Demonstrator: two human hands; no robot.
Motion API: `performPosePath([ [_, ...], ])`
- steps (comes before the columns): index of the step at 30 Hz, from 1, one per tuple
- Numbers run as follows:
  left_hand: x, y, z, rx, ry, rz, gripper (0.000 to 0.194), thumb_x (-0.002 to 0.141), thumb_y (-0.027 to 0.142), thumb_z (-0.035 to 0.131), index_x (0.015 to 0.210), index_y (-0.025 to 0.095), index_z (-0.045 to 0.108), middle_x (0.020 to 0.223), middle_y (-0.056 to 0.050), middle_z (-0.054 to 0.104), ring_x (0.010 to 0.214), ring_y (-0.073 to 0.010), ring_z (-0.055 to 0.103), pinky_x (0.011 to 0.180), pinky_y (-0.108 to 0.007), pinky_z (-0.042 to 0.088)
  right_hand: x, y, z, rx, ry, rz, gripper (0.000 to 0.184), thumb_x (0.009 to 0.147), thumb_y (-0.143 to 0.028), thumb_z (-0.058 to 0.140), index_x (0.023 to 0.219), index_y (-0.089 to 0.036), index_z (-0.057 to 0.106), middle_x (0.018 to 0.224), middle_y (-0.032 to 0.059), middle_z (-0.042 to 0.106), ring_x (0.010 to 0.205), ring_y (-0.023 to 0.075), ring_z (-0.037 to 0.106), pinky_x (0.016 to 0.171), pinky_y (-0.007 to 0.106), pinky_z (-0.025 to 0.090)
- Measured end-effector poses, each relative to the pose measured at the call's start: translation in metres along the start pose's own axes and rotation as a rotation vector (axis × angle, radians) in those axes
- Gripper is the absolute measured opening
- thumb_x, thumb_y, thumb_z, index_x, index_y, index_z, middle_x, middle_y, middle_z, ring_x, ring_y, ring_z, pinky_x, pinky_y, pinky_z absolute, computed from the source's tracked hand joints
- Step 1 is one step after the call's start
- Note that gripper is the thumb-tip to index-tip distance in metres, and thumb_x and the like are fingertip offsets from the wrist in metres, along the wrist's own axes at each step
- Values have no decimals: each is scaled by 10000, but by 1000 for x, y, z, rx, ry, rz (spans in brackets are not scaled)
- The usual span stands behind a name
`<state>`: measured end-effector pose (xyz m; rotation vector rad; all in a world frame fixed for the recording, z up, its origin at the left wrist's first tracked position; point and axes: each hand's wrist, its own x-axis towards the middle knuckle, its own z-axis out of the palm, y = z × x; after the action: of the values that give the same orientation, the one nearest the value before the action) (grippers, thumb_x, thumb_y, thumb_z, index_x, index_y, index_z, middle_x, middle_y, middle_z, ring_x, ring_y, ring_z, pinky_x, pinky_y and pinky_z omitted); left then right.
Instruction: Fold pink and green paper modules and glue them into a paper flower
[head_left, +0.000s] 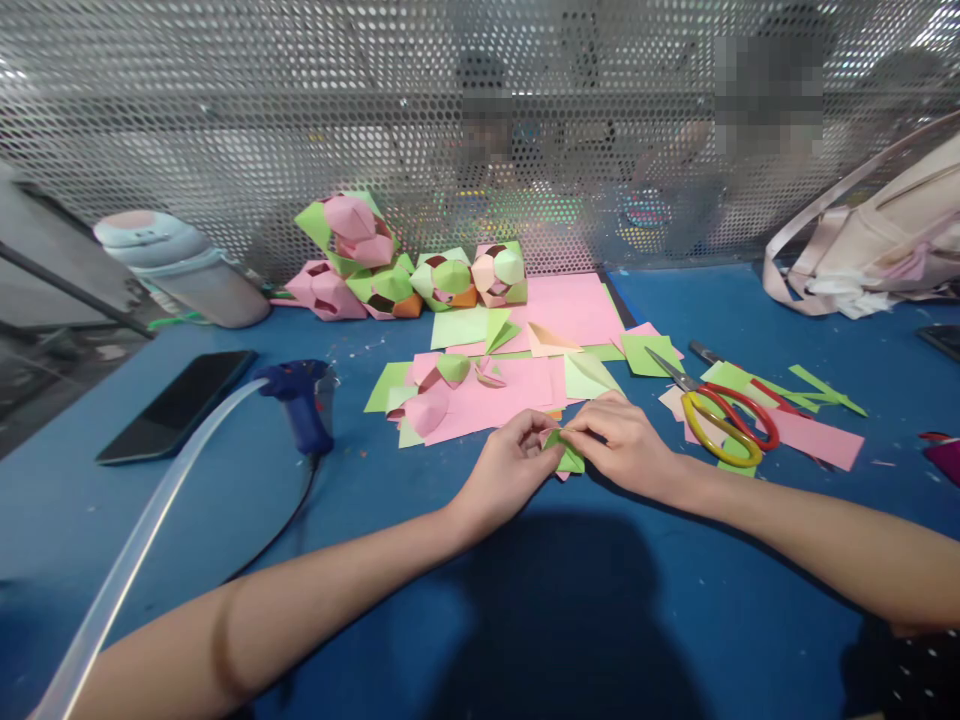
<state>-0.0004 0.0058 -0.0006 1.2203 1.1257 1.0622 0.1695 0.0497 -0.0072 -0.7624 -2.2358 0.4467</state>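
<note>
Between my two hands is a small folded piece of green paper, with a bit of pink showing at its edges. My left hand pinches it from the left, thumb on top. From the right, the fingertips of my right hand press on its upper edge. Just beyond my hands lie pink paper sheets with several partly folded green and pink paper pieces on them. Scissors with red and yellow handles rest on paper scraps to the right of my right hand.
Several folded paper balls are stacked at the back by the perforated metal screen. At left are a blue glue gun with a long clear glue stick, a phone and a tumbler. A pale bag stands at right.
</note>
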Motion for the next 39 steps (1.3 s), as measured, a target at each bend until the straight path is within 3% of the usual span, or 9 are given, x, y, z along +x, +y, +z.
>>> performPosePath([
  [3,0,1,-1,20,36,-11,157,762,260,649,805,169,528,682,42,573,625,-103,582,615,-226,475,1,-2,-2,27,-16,37,111,905,-268,555,895,-199,643,798,-2,678,741,128,592,783,300,383],
  [6,1,3,-3,-7,103,-32,167,762,266,645,802,170,513,671,40,580,613,-110,578,610,-237,468,2,-6,-4,28,-43,114,182,884,-333,574,993,-190,605,852,13,658,743,131,576,738,287,390],
  [10,3,4,-4,-54,165,-33,171,732,223,653,775,171,496,696,32,591,654,-117,574,645,-244,457,1,-9,-1,-87,-80,109,190,835,-341,616,761,-175,559,698,-8,599,659,129,526,702,290,361],
  [14,2,3,-2,-58,164,-16,159,722,201,646,747,170,492,715,28,594,692,-115,559,667,-234,431,0,-7,3,-112,-51,68,221,869,-257,550,665,-179,513,615,-23,556,600,114,478,705,288,341],
  [29,-2,9,3,-63,147,-34,204,742,262,671,727,176,486,639,58,535,611,-97,541,592,-214,428,0,-6,6,-58,-7,44,280,887,-208,505,610,-181,469,579,-29,512,571,105,416,683,271,334],
  [39,1,2,0,-39,119,-39,188,763,315,661,808,165,557,730,11,630,666,-124,592,635,-244,470,-1,-3,6,-65,2,75,279,865,-230,547,597,-183,487,562,-34,528,567,106,451,684,270,350],
])
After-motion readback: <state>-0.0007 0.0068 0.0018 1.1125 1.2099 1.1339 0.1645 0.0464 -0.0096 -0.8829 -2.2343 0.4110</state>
